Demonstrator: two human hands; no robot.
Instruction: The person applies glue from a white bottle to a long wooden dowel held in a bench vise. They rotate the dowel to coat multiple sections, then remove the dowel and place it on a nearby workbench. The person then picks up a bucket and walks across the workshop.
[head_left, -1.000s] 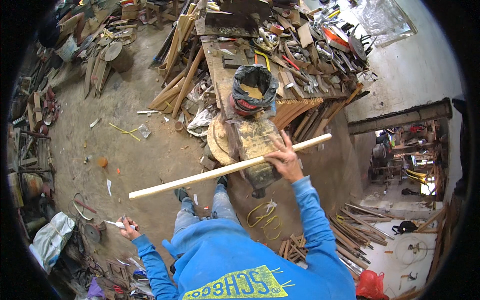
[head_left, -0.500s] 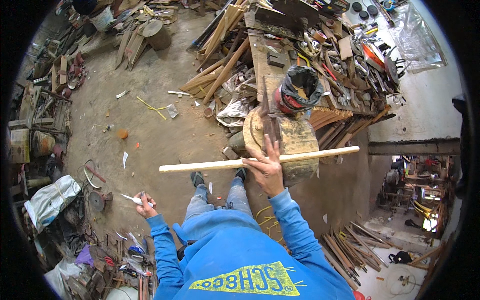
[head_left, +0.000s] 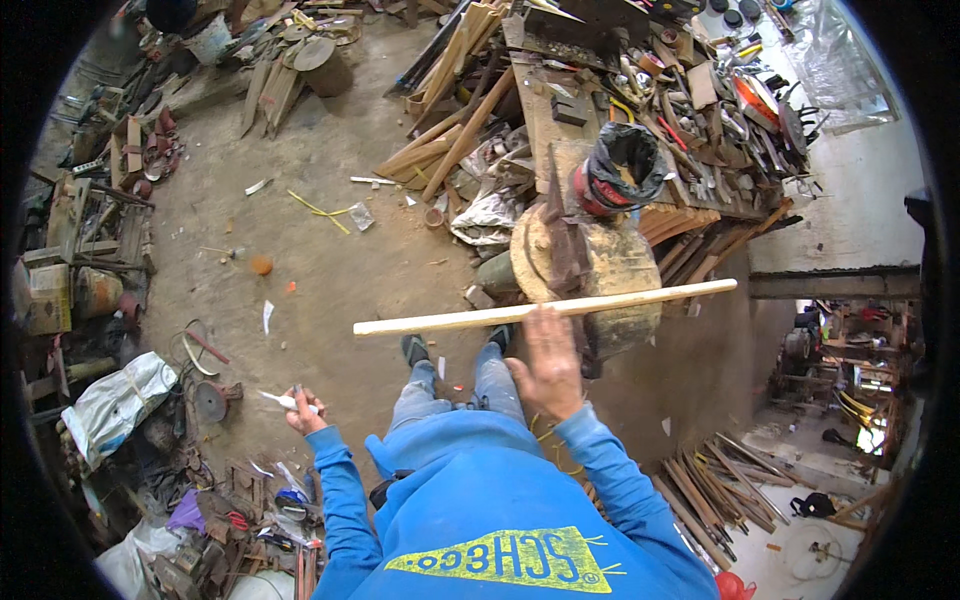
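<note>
My left hand (head_left: 306,410) is closed around a small white tube with a pointed tip (head_left: 281,400), held out left of my body. A long pale wooden stick (head_left: 450,320) lies crosswise ahead of me, over the rounded wooden block (head_left: 620,262) at the bench end; its left part juts out past the block. My right hand (head_left: 552,365) is on the near side of the stick, fingers stretched out and thumb apart. Its fingertips reach the stick's near edge; whether they press on it I cannot tell.
A tub lined with a black bag (head_left: 612,165) stands on the block. Behind it the bench (head_left: 535,95) is heaped with tools and wood scraps. Loose wooden strips (head_left: 700,500) lie at lower right; clutter and a white sack (head_left: 120,405) line the left.
My right hand has drawn back toward me, from lying across the stick to its near edge. The left hand still holds the white tube. The whole view has shifted slightly.
</note>
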